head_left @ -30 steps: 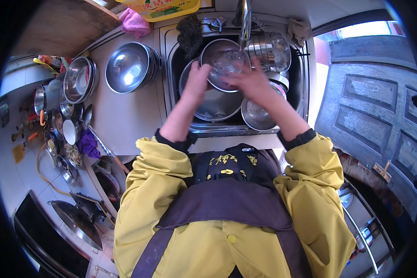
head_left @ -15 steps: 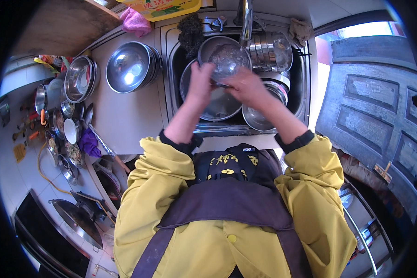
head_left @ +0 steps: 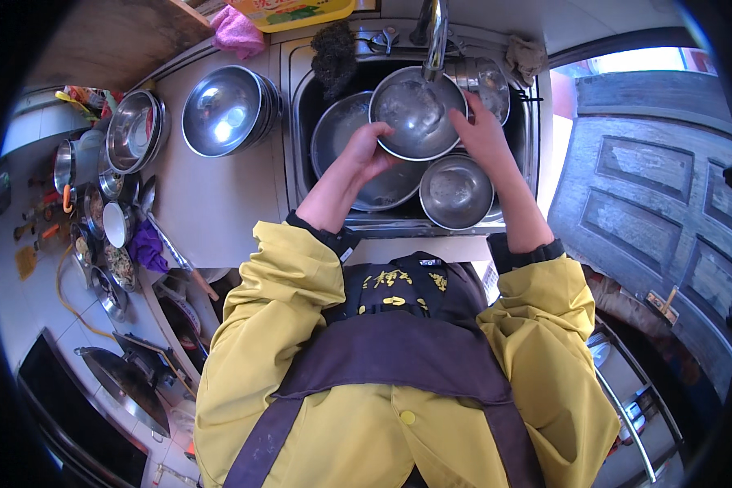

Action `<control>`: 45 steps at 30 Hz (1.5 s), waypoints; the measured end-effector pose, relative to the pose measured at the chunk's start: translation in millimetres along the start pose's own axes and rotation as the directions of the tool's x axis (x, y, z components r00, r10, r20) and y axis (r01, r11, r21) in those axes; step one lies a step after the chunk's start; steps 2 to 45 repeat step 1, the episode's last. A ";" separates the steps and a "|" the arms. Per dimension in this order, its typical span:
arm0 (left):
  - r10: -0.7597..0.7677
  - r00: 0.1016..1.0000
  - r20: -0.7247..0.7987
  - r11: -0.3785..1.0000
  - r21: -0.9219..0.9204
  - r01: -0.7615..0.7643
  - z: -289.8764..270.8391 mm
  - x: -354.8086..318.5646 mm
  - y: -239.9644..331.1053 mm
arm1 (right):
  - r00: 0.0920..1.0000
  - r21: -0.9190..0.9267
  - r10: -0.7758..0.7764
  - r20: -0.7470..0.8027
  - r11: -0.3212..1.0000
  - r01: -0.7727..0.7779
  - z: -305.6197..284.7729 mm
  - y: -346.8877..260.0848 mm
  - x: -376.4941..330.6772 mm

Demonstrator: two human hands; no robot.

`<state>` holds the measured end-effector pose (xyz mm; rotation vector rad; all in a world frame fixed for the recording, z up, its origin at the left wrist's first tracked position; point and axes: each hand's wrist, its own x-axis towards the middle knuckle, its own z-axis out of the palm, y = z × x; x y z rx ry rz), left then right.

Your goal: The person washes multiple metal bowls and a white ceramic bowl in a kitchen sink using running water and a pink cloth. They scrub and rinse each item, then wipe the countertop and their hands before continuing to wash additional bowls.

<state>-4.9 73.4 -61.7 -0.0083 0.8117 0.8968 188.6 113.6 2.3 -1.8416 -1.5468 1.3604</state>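
Note:
Under the faucet [head_left: 436,50], both my hands hold a round steel bowl [head_left: 421,122] with water in it. My left hand [head_left: 368,153] grips its lower-left rim, thumb over the edge. On the right rim, my right hand [head_left: 486,134] is closed with its fingers around the outside. Beneath it in the sink [head_left: 301,122] lies a wide steel basin [head_left: 333,134], partly covered by the bowl. A smaller steel bowl [head_left: 456,193] rests at the sink's front right. More steel bowls [head_left: 492,88] lie on their sides at the back right.
A stack of steel bowls [head_left: 222,112] stands on the left counter. A dark mesh scrubber [head_left: 333,53] sits on the sink's back-left corner, a pink cloth [head_left: 237,34] beyond it. A rag [head_left: 526,58] lies at the back right. Farther left are a purple cloth [head_left: 148,246] and several pans.
The bowl in my hands has moved right, under the faucet. My right hand has shifted to its right rim, and the smaller bowl at front right shows more fully.

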 end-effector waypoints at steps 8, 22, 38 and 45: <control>0.065 0.998 -0.005 0.991 0.117 -0.064 -7.5 5.4 -1.0 | 1.000 -0.001 -0.003 0.001 1.000 0.003 -0.2 0.3 0.8; 0.065 0.998 -0.005 0.991 0.117 -0.064 -7.5 5.4 -1.0 | 1.000 -0.001 -0.003 0.001 1.000 0.003 -0.2 0.3 0.8; 0.065 0.998 -0.005 0.991 0.117 -0.064 -7.5 5.4 -1.0 | 1.000 -0.001 -0.003 0.001 1.000 0.003 -0.2 0.3 0.8; 0.065 0.998 -0.005 0.991 0.117 -0.064 -7.5 5.4 -1.0 | 1.000 -0.001 -0.003 0.001 1.000 0.003 -0.2 0.3 0.8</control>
